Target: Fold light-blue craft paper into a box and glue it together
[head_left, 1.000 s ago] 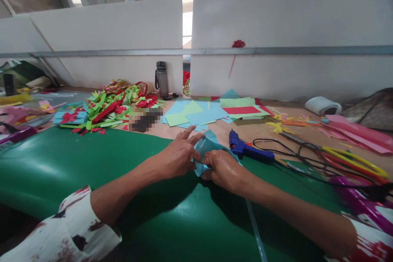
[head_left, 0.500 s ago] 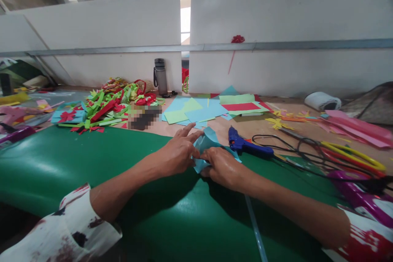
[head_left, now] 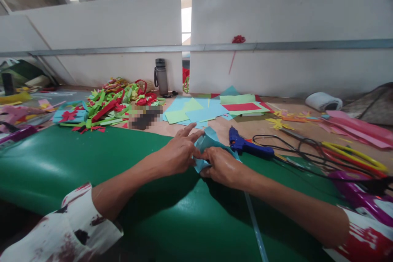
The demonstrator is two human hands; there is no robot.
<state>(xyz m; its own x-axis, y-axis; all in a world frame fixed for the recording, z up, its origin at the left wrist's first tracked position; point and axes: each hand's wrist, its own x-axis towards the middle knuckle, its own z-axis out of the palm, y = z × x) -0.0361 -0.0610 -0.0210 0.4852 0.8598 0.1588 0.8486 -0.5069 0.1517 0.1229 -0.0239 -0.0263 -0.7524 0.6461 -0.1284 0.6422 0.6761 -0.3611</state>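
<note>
Both my hands meet over a folded light blue paper (head_left: 206, 142) on the green mat (head_left: 92, 163). My left hand (head_left: 179, 153) pinches the paper's left side with thumb and lower fingers, while its index finger points out across the top. On the paper's right part rests my right hand (head_left: 223, 166), fingers curled and pressing it down. Much of the paper is hidden under the hands.
A blue glue gun (head_left: 248, 145) lies just right of the hands, its black cord (head_left: 294, 151) looping beyond. Coloured paper sheets (head_left: 208, 108) lie behind; a heap of green and red paper strips (head_left: 113, 104) and a grey bottle (head_left: 161, 76) stand left. Pink paper (head_left: 359, 129) lies at right.
The hands and the blue paper have stayed almost in place; only slight finger shifts on the paper. The camera has tilted a little.
</note>
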